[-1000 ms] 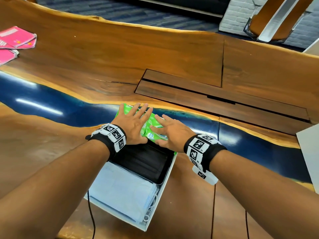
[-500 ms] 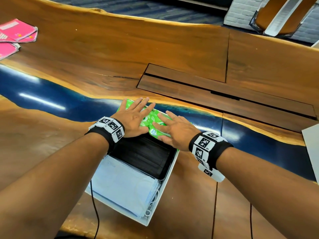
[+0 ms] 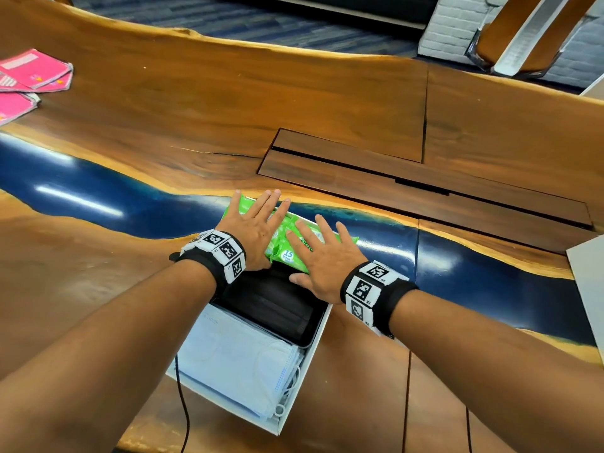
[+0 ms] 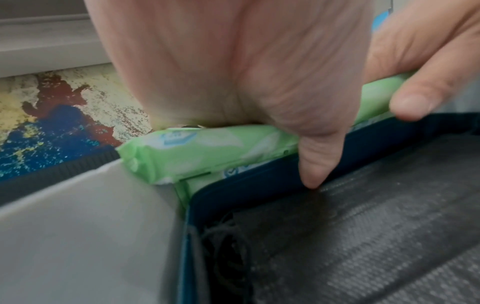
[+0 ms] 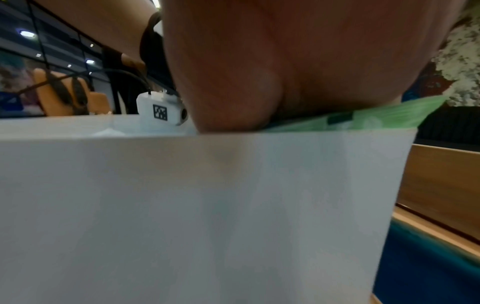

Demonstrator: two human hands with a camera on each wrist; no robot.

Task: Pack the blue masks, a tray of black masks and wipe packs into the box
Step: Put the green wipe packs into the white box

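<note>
A white box lies on the table in front of me. Blue masks fill its near end, and a dark tray of black masks sits in the middle. Green wipe packs lie at the far end. My left hand presses flat on the left packs with straight fingers. My right hand presses flat on the right packs. In the left wrist view the palm bears down on a green pack beside the tray rim. The right wrist view shows the box wall and a green pack under the palm.
Pink packets lie at the table's far left. A white sheet sits at the right edge. A recessed wooden hatch lies beyond the box. A black cable runs past the box's near left corner.
Both hands stay flat on the green packs. The right hand has spread a little wider to the right over them.
</note>
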